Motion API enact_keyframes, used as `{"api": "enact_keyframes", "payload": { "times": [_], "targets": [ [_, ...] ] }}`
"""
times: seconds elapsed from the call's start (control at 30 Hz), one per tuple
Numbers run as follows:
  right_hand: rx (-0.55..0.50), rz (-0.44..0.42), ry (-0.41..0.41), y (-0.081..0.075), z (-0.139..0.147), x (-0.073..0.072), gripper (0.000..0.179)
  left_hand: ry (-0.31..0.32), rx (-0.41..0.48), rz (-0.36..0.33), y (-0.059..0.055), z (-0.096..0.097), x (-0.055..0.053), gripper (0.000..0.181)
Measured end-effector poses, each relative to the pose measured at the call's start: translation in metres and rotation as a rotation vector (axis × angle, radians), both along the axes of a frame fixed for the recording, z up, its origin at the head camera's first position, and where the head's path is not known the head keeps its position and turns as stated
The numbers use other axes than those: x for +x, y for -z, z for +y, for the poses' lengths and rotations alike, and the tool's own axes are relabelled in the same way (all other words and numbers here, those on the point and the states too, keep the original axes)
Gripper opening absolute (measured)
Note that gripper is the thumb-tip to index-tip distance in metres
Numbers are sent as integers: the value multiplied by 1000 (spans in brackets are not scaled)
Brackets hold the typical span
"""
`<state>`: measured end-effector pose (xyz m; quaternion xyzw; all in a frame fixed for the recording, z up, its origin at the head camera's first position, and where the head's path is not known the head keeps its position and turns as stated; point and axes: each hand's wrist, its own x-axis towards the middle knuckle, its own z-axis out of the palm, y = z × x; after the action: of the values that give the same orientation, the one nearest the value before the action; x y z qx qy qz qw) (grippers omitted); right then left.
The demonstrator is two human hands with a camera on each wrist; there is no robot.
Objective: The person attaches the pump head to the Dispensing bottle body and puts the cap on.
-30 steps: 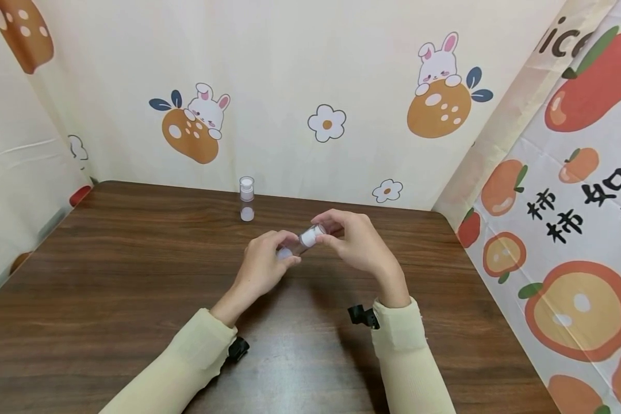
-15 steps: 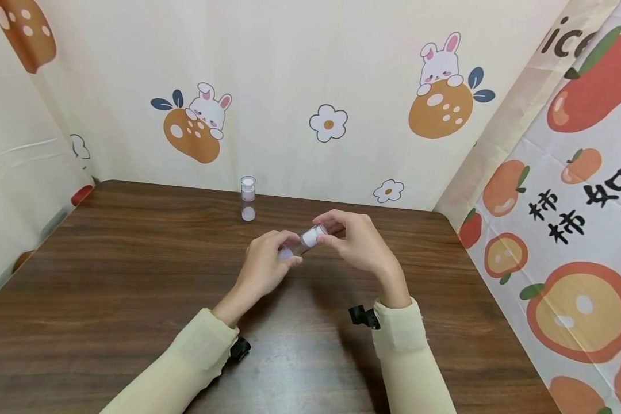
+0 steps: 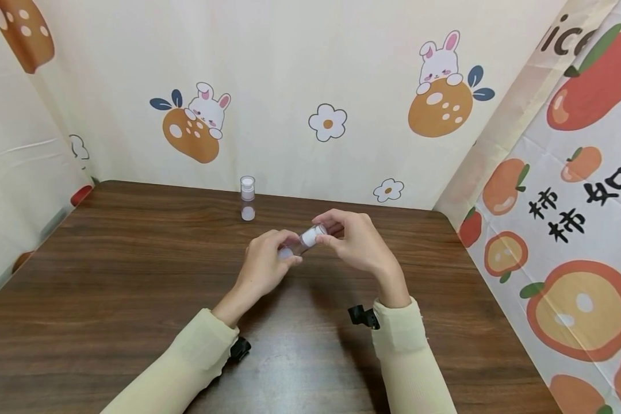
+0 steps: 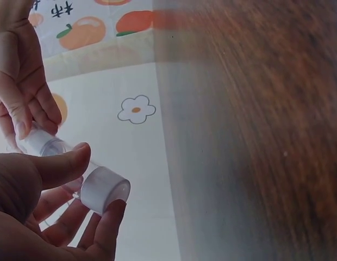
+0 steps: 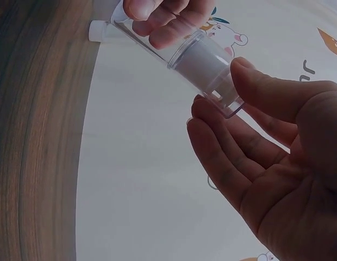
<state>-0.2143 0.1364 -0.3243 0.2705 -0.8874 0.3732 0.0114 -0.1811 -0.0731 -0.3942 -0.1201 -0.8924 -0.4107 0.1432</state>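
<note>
Above the table, a small clear pump bottle (image 3: 310, 236) with a white pump top is held tilted between both hands. My left hand (image 3: 261, 263) grips its lower end, thumb along one side; the white base (image 4: 101, 188) shows past the fingers in the left wrist view. With thumb and fingertips, my right hand (image 3: 359, 241) pinches the capped top end. In the right wrist view a clear cap (image 5: 228, 97) covers the white pump. A second similar bottle (image 3: 247, 198) stands upright near the table's back edge, touched by neither hand.
The dark wooden table (image 3: 150, 259) extends under both arms. A printed curtain (image 3: 284, 75) hangs directly behind its back edge, and another printed cloth (image 3: 574, 190) borders the right side. Black wrist cameras sit at both sleeves.
</note>
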Motion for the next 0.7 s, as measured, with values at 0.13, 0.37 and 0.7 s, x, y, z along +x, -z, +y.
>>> {"api": "enact_keyframes", "payload": {
  "times": [0.13,0.37,0.7],
  "targets": [
    [0,-2,-13,-1,1,1,25,19,1,-13,0,1,0,35],
    [10,35,-73,-4,2,1,24,28,22,-19,1,1,-2,35],
    [34,99,-95,-4,2,2,24,58,61,-18,5,2,-3,36]
  ]
}}
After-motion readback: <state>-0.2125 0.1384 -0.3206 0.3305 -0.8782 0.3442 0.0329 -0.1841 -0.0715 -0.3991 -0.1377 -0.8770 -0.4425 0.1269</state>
